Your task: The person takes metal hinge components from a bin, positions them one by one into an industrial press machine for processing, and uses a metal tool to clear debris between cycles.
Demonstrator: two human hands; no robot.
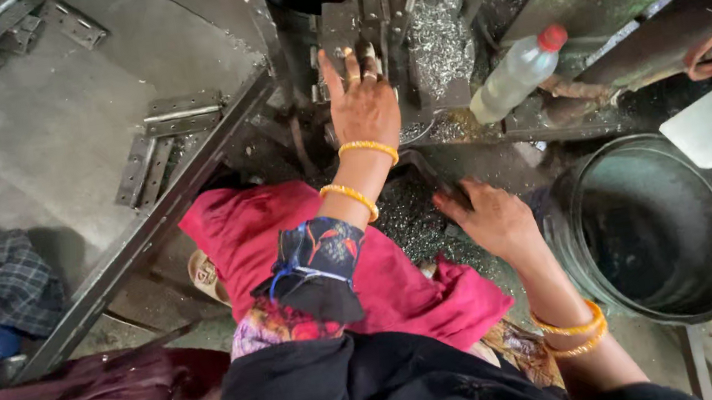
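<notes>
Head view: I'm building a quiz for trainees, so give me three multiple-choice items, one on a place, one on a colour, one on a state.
1. Where is the plastic bottle with the red cap?
A. leaning on the machine, right of the left hand
B. inside the bucket
C. on the floor by the checked cloth

2. What colour are the bangles on the left wrist?
A. green
B. yellow
C. silver

3. How is the right hand?
A. raised in the air
B. inside the bucket
C. down on the metal shavings, beside the dark bucket

Answers: 1 A, it rests tilted against the machine; 2 B, both bands are yellow; 3 C, its palm faces down on the shavings.
</notes>
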